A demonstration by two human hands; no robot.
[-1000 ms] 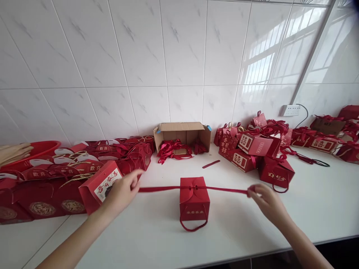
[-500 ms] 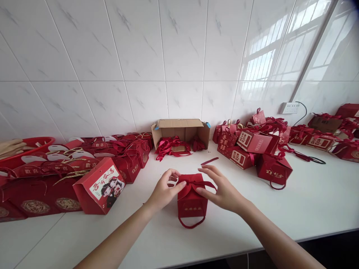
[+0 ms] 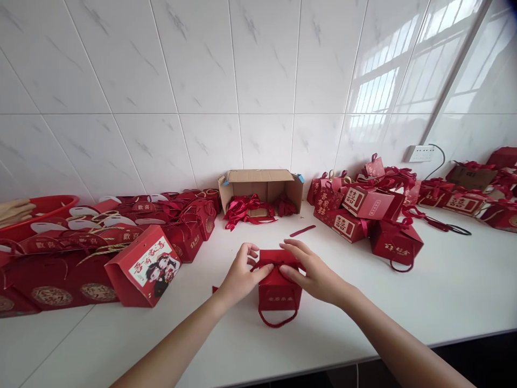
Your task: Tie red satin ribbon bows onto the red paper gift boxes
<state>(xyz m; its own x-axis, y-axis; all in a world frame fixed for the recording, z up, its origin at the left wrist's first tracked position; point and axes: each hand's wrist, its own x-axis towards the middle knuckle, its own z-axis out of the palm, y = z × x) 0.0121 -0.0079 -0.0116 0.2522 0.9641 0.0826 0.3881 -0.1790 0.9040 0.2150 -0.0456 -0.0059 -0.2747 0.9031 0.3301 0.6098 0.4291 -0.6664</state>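
Pinching at the ribbon with your left hand, you are closing thumb and forefinger on it at nine o'clock of the small red gift box. That box is standing mid-counter, likely light, thin card that dents easily; the ribbon looks soft and slippery, so hold near the knot. Your right hand is pressing the box top at three o'clock, fingertips curled on the ribbon. At twelve o'clock, the cardboard carton is holding loose red ribbons.
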